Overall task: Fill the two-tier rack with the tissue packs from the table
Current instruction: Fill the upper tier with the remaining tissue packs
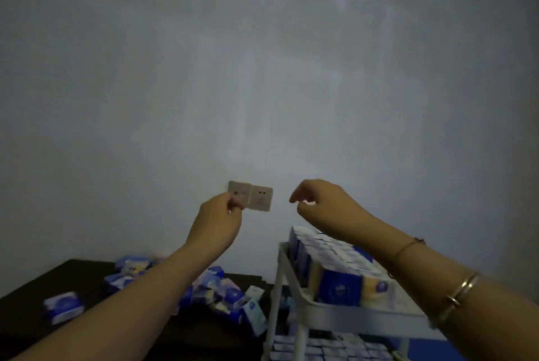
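The white two-tier rack (pixel 347 315) stands at the lower right. Its top tier is packed with blue and white tissue packs (pixel 335 258), and more packs (pixel 320 349) line the lower tier. A loose pile of tissue packs (pixel 215 290) lies on the dark table (pixel 26 305), with one pack (pixel 62 306) apart at the left. Both hands are raised in front of the wall, above the table and rack. My left hand (pixel 217 214) has its fingers curled and holds nothing. My right hand (pixel 318 200) hovers above the top tier, fingers loosely bent, empty.
Two wall sockets (pixel 261 198) sit on the grey wall just behind my left hand's fingertips. The rack stands against the table's right end. The room is dim. Bracelets are on my right forearm.
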Tool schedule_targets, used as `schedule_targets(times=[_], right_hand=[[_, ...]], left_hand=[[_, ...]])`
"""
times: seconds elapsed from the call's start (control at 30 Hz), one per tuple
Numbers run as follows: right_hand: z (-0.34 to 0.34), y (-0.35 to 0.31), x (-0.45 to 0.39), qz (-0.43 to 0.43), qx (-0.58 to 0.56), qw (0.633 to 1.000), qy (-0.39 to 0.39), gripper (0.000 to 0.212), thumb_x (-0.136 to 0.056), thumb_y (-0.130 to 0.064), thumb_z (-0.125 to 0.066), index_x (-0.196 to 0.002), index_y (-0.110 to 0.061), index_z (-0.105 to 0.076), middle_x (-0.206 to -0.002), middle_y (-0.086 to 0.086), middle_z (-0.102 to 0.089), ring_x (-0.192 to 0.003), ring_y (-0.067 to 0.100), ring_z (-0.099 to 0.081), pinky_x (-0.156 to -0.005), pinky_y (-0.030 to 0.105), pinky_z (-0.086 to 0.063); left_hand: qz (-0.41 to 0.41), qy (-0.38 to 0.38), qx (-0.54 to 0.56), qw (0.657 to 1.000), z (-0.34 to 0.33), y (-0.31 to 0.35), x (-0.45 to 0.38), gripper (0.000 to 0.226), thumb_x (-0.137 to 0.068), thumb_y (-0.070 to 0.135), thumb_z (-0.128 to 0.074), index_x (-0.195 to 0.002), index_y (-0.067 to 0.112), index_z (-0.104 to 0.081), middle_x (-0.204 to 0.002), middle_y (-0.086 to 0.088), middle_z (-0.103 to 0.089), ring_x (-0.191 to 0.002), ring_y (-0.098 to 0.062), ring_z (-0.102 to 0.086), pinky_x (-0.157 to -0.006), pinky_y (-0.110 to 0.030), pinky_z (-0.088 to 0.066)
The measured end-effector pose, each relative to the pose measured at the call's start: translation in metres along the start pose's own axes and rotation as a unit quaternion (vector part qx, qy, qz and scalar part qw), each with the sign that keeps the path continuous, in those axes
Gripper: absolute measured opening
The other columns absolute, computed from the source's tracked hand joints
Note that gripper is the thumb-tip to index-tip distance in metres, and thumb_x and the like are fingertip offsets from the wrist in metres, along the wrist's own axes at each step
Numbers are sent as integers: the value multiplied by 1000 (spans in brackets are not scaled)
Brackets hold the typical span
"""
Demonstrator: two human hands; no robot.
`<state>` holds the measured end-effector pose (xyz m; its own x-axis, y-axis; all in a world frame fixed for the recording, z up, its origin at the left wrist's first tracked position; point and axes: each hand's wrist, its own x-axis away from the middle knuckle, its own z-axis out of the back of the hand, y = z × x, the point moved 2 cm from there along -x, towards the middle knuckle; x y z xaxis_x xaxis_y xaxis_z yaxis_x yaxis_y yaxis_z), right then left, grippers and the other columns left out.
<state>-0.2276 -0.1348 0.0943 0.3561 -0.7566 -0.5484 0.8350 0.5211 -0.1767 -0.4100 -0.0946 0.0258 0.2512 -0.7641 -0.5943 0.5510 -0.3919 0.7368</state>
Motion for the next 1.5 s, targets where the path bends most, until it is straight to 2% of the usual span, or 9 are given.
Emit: schedule_targets(times=[0.27,0.4,0.5,0.63,0.73,0.97,1.2,1.33,1.5], right_hand=[[-174,-144,-21,61,-56,988,-128,23,-88,-20,-52,-106,-11,-63,-113,7,-61,-102,21,-56,-78,26,-41],[-285,-168,-5,51,-57,973,-217,8,-89,-21,-54,-85,-14,-56,-105,11,-61,-105,27,-57,-80,27,-40],[-354,-170,-3,39,-49,959,-277,9,-89,-24,-55,-91,-18,-49,-109,6,-51,-102,24,-54,-90,35,-45],[-402,-152,-17,9,-61,956,-288,36,-92,-26,-54,-125,-19,-44,-129,5,-42,-116,20,-45,-99,33,-43],[-426,-132,-33,6,-66,961,-267,55,-93,-25,-53,-143,-19,-30,-145,4,-31,-133,20,-33,-109,33,-36],[-470,-105,-89,31,-38,985,-163,58,-94,-26,-51,-146,-23,-25,-150,6,-27,-138,21,-27,-113,34,-28],[-519,-98,-141,16,67,982,-175,67,-89,-58,-44,-145,-29,-23,-142,17,-37,-130,36,-36,-107,44,-30],[-533,-101,-150,8,67,979,-192,68,-85,-64,-46,-140,-30,-27,-137,18,-44,-127,37,-40,-108,49,-29],[-508,-112,-119,27,9,979,-201,63,-78,-69,-52,-129,-35,-37,-127,12,-48,-118,32,-45,-103,44,-36]], left_hand=[[185,101,-32,977,128,-190,90,23,-87,3,-51,-78,20,-62,-93,-4,-67,-85,-20,-61,-72,-26,-42],[272,128,-57,952,163,-268,141,19,-94,10,-47,-96,22,-62,-92,5,-60,-74,-8,-57,-58,-22,-41],[303,129,-88,940,176,-315,152,23,-94,10,-49,-112,22,-58,-112,3,-59,-84,-1,-53,-67,-16,-39],[260,108,-155,947,167,-349,128,43,-92,12,-54,-133,24,-44,-139,4,-42,-118,-9,-46,-92,-23,-43],[212,79,-194,955,142,-364,97,54,-93,16,-53,-143,23,-32,-154,3,-20,-141,-17,-21,-113,-32,-28],[171,-11,-390,905,91,-413,38,73,-95,54,-36,-148,41,14,-153,-3,32,-144,-33,18,-118,-48,-1],[220,-35,-355,908,85,-428,29,62,-92,57,-42,-145,31,-25,-160,-9,6,-147,-24,5,-116,-49,4],[169,52,-253,951,94,-428,31,39,-88,29,-62,-119,13,-45,-135,-10,-44,-126,-23,-42,-106,-39,-37],[210,118,-144,960,103,-416,35,45,-76,15,-73,-100,26,-37,-106,3,-52,-99,-14,-55,-77,-27,-48]])
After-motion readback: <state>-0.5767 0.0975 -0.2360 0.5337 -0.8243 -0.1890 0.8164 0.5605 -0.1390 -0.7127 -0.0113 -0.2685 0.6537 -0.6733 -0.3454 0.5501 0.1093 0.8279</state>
